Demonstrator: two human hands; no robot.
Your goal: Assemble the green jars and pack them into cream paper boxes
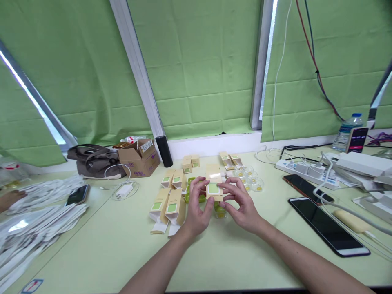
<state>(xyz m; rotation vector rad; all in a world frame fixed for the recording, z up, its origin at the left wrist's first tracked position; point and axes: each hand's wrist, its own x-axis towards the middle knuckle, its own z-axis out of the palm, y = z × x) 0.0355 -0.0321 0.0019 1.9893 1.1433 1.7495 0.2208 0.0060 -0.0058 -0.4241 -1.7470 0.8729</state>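
Observation:
A small cream carton point(213, 174) with a green label is held up between both hands at the table's middle. My left hand point(198, 206) is closed on its left side, thumb at the lower edge. On the right side, my right hand point(240, 203) pinches the same carton. Beneath and behind the hands lie green pieces point(191, 181), partly hidden. Clear cups with yellow centres point(252, 179) stand to the right. Open cream boxes point(176, 206) with green labels lie left of my left hand. More small boxes point(190, 162) sit farther back.
On the right are a large phone point(327, 224), a second phone point(306, 188), a power strip point(301, 169) and cables. A cardboard box point(139, 161), a bag point(94, 161) and a black cylinder point(164, 151) stand at the back left. Another person's hand point(10, 200) rests at far left.

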